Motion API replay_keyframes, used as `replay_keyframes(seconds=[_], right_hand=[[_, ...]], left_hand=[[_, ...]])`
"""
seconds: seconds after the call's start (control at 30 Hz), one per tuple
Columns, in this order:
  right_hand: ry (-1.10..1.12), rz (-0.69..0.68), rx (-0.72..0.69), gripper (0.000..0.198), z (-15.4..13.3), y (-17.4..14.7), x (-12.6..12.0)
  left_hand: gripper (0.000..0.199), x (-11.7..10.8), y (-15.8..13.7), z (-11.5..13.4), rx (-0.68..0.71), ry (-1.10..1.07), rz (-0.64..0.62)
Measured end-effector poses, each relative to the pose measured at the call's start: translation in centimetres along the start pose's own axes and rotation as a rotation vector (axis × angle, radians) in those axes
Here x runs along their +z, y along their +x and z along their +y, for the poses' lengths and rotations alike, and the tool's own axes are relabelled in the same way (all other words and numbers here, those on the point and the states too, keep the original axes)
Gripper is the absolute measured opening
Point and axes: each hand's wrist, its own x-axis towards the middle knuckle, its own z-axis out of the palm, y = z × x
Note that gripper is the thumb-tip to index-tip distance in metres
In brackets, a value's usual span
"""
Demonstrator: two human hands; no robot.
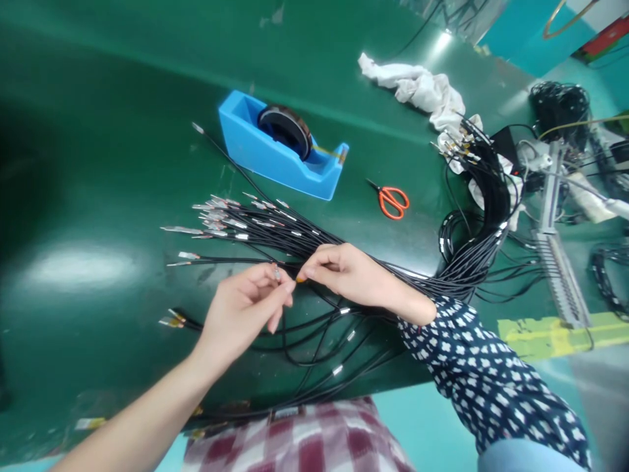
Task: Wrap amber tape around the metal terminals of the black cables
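Observation:
My left hand (248, 305) is closed in a pinch on the tip of a black cable, whose clear-sleeved end (276, 272) shows between thumb and forefinger. Almost touching it, my right hand (341, 272) pinches a small piece of amber tape (300, 280). Behind both hands lies a bundle of black cables (280, 229) with clear and silvery ends fanned to the left. Nearer my body, a few cables with amber-wrapped ends (174, 319) lie apart from the bundle.
A blue tape dispenser (275, 157) holding an amber tape roll (285, 131) stands beyond the bundle. Orange-handled scissors (392, 200) lie right of it. Farther right are white cloth (427, 92), coiled cables (491, 190) and a grey slotted duct (560, 275). The green table's (98, 164) front edge is near my lap.

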Motion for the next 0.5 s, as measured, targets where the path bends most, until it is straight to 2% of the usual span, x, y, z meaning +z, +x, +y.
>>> replay_keyframes(seconds=[0.2, 0.5], right_hand=[[0.008, 0.009, -0.003, 0.020, 0.01, -0.27, -0.12], [-0.074, 0.035, -0.030, 0.021, -0.47, -0.43, 0.33]], left_hand=[[0.009, 0.03, -0.04, 0.09, -0.027, 0.043, 0.001], [0.013, 0.05, -0.05, -0.02, 0.001, 0.094, 0.012]])
